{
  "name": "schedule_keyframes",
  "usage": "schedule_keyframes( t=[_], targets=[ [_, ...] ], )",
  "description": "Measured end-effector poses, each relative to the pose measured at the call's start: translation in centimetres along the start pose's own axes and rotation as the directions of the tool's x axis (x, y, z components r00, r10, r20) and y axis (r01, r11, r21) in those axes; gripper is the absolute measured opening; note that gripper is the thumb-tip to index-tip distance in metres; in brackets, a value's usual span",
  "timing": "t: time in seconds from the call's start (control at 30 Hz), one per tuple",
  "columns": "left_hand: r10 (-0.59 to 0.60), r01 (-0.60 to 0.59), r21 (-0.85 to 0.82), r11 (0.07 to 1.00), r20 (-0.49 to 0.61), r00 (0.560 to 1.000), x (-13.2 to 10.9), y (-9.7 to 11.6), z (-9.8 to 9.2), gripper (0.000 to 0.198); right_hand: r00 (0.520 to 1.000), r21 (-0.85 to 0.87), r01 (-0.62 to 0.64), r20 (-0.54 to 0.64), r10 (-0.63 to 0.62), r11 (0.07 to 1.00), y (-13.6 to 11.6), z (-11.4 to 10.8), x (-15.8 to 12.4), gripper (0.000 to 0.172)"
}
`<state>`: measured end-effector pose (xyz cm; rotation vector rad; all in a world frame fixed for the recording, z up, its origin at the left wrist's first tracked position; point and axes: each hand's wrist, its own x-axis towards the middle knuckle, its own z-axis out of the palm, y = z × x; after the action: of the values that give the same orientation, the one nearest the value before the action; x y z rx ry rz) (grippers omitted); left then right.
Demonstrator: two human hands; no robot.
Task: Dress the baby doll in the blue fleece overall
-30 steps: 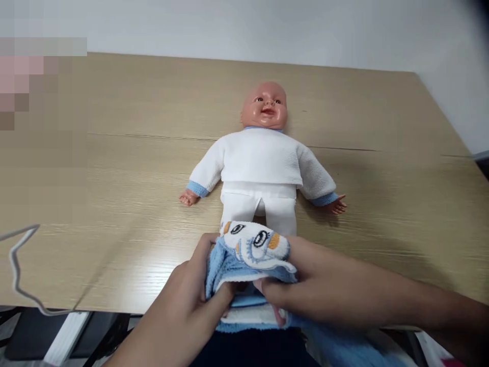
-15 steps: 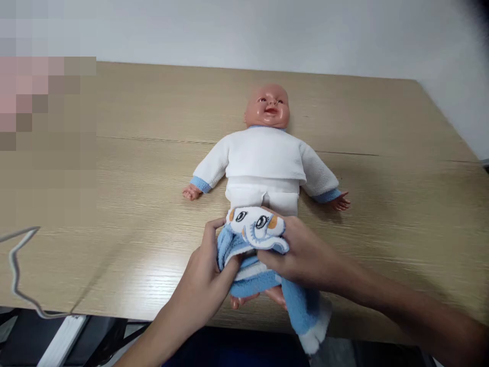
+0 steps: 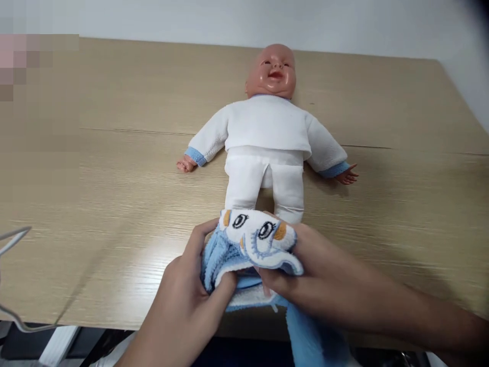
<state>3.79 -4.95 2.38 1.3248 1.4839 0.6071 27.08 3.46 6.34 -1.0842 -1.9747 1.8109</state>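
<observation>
A baby doll (image 3: 269, 122) lies on its back, head away from me, in a white long-sleeved top with blue cuffs and white cloth legs. Over its lower legs are blue fleece doll trousers (image 3: 217, 255), bunched up, with an embroidered white animal face at the front. My left hand (image 3: 187, 280) grips their left edge, thumb inside the opening. Closed on the right edge is my right hand (image 3: 301, 270), its thumb at the opening too. One blue trouser leg hangs down past the table's front edge. The doll's feet are mostly hidden by the cloth and my hands.
The wooden table (image 3: 126, 168) carries the doll and has a seam running across it. A white cable (image 3: 15, 321) loops at the left front edge. Behind the table is a pale wall (image 3: 191, 23). The upper left corner is pixelated.
My view has shifted closer and lower, so the doll appears higher and larger. The trousers, held in both hands, have moved toward me, and more of the doll's white legs shows.
</observation>
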Motion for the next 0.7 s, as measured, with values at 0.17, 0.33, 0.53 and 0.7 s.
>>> schedule_keyframes(
  t=[0.17, 0.33, 0.53, 0.7],
  targets=[
    [-0.064, 0.061, 0.069, 0.996, 0.035, 0.997, -0.3, -1.6, 1.1, 0.057, 0.999, -0.355, -0.022, -0.054, 0.002, 0.935, 2.3, 1.9, -1.0, 0.050],
    [0.181, -0.150, 0.351, 0.924, -0.057, 0.982, 0.1, -3.0, 2.1, 0.036, 0.996, -0.671, -0.042, -0.084, -0.020, 0.740, 3.4, 3.5, -1.6, 0.081],
    [0.309, -0.306, 0.416, 0.856, 0.063, 0.949, 0.6, -4.3, 2.2, 0.054, 0.996, -0.589, -0.030, -0.090, -0.029, 0.807, 4.4, 3.0, -1.9, 0.090],
    [0.369, -0.372, 0.227, 0.900, 0.056, 0.928, 0.7, -5.2, 1.5, 0.067, 0.983, -0.521, 0.048, -0.127, -0.133, 0.852, 4.2, 2.4, -2.2, 0.083]
  ],
)
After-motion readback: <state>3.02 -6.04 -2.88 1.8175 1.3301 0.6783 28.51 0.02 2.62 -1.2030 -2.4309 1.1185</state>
